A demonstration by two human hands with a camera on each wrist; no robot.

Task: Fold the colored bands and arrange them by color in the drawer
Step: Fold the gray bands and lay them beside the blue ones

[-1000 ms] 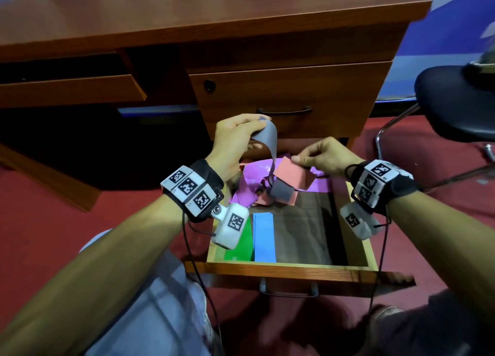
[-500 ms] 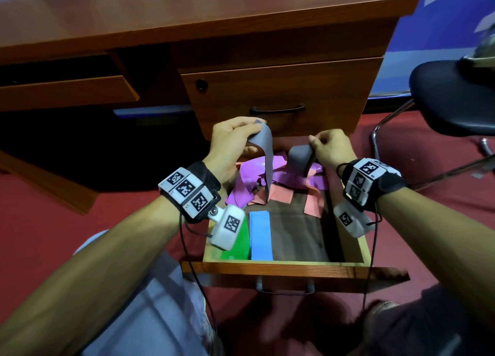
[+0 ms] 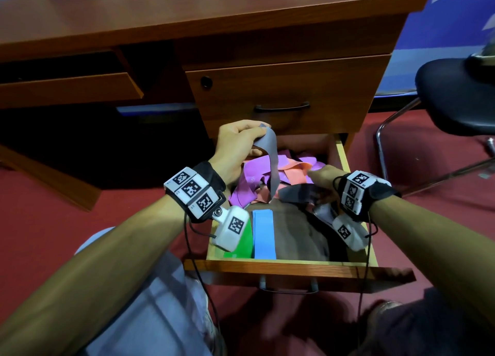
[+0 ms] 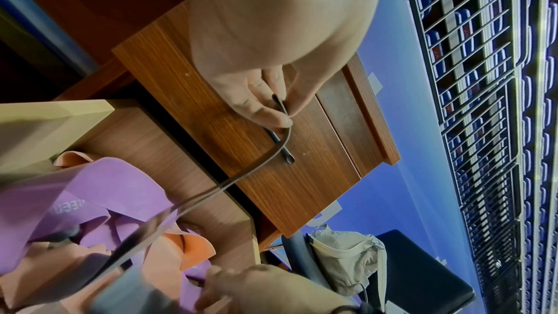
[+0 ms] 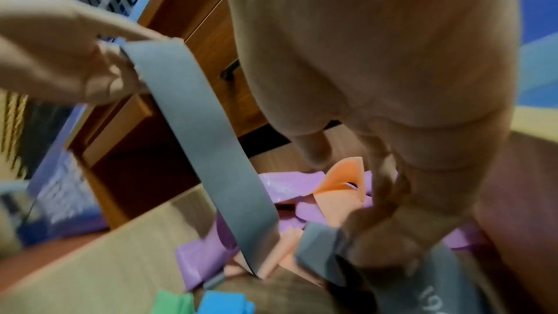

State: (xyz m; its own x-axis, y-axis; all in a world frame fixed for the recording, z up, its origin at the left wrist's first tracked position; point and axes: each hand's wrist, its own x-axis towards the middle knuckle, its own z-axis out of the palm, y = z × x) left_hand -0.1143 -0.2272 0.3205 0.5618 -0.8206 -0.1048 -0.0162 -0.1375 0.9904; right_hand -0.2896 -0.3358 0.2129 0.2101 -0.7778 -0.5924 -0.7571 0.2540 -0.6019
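One end of the grey band (image 3: 270, 152) is pinched by the left hand (image 3: 235, 146), the other by the right hand (image 3: 320, 180). If tugged, the loose pile (image 3: 267, 178) at the drawer's (image 3: 294, 266) back edge could get messed up.

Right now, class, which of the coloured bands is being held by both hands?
The grey band: left hand pinches its top, right hand its lower end. The others lie in the drawer.
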